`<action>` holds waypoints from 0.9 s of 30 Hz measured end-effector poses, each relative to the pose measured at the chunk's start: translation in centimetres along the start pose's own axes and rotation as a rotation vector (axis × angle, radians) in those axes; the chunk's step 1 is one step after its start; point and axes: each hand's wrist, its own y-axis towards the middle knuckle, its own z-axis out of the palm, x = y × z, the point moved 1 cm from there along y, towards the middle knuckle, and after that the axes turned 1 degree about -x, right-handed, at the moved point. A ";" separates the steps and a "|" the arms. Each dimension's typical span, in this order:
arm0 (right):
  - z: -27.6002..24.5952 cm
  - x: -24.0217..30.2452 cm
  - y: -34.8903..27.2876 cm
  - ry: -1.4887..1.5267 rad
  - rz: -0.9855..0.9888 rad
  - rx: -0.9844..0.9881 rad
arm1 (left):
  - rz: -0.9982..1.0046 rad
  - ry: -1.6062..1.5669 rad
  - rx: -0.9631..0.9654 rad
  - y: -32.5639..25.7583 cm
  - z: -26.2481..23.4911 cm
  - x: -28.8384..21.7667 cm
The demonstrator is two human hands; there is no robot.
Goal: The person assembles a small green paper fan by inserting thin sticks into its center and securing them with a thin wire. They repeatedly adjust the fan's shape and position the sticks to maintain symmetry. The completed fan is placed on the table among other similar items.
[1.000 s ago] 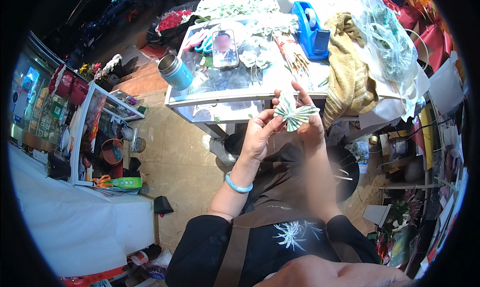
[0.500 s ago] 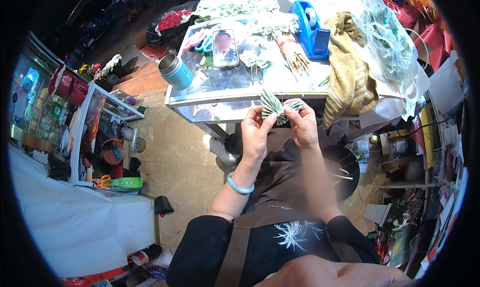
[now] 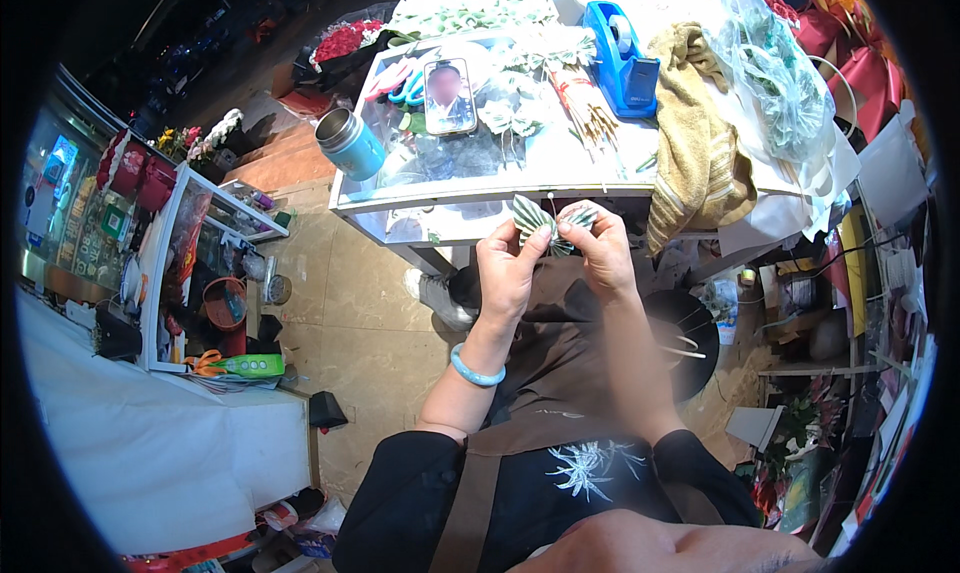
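My left hand point(image 3: 508, 268) and my right hand point(image 3: 602, 256) are closed, pinching a pleated green-and-white paper fan point(image 3: 530, 215) between thumbs and fingers. It is held just off the table's front edge, one folded wing on each side of the pinched middle. The fingertips hide part of its centre. Beyond my hands, similar pale pleated pieces point(image 3: 512, 116) lie on the glass-topped table point(image 3: 460, 195). A bundle of thin sticks point(image 3: 590, 118) rests near them.
On the table stand a blue tape dispenser point(image 3: 625, 63), an open blue thermos point(image 3: 352, 145) and a phone point(image 3: 450, 96), near blue-handled scissors point(image 3: 409, 90). A brown towel point(image 3: 700, 133) hangs over the front edge beside a clear plastic bag point(image 3: 785, 93). A white shelf point(image 3: 165, 263) stands left.
Both hands have shifted slightly left with the paper fan. Its left wing has tipped leftward, and the two wings now stand further apart.
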 end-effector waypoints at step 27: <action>0.4 0.3 -0.6 -0.024 0.044 0.038 | -0.009 0.023 0.024 0.2 -0.5 0.1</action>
